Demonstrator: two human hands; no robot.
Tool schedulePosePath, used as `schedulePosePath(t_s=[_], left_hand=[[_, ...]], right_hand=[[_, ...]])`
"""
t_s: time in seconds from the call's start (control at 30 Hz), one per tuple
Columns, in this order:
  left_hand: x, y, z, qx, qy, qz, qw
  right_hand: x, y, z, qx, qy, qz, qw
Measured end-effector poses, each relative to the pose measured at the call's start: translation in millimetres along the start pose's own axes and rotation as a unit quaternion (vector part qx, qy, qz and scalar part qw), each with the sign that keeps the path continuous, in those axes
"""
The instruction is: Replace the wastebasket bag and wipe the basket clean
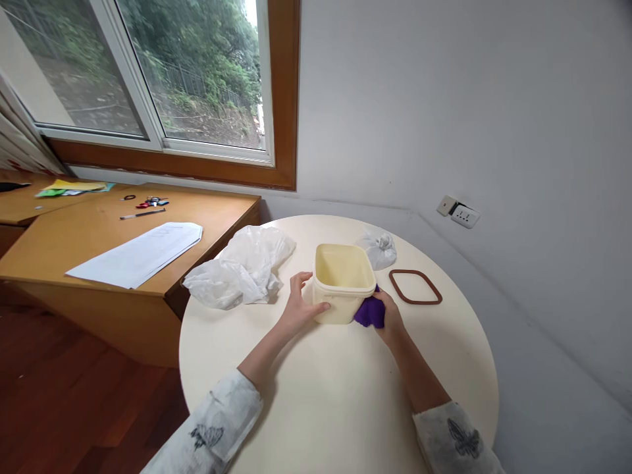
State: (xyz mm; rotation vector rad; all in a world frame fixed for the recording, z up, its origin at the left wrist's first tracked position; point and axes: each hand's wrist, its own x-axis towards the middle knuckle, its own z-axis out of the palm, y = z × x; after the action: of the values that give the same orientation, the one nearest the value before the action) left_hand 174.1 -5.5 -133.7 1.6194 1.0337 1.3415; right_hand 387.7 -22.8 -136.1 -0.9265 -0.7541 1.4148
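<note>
A pale yellow plastic container (340,304) with no lid stands upright on the round white table (316,395). My left hand (300,304) grips its left side, thumb across the front wall and fingers at the side. In my right hand (390,315) is a purple cloth (370,312), pressed against the container's right side. The right fingertips are partly hidden behind the cloth and container. To the right of that hand lies a brown rounded-square ring (415,302), flat on the table.
A crumpled white plastic bag (247,263) lies at the table's left, and a knotted bag (382,249) sits behind the container. On the wooden desk (217,210) at left are papers (143,253), a pen (143,214) and small items. A wall with sockets (465,216) borders the right.
</note>
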Motion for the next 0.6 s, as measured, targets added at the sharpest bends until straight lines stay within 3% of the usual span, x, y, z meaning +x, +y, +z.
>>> schedulePosePath(t_s=[0.33,0.47,0.6], left_hand=[[-3,10,3,-0.110,-0.073,0.044,0.990],[-5,11,2,-0.093,-0.068,0.008,0.993],[-7,18,0,-0.094,-0.112,-0.010,0.989]], right_hand=[[-2,-5,1,-0.021,-0.021,-0.028,0.999],[-4,-9,3,-0.050,-0.020,-0.035,0.998],[-7,-13,6,-0.044,-0.037,-0.038,0.998]])
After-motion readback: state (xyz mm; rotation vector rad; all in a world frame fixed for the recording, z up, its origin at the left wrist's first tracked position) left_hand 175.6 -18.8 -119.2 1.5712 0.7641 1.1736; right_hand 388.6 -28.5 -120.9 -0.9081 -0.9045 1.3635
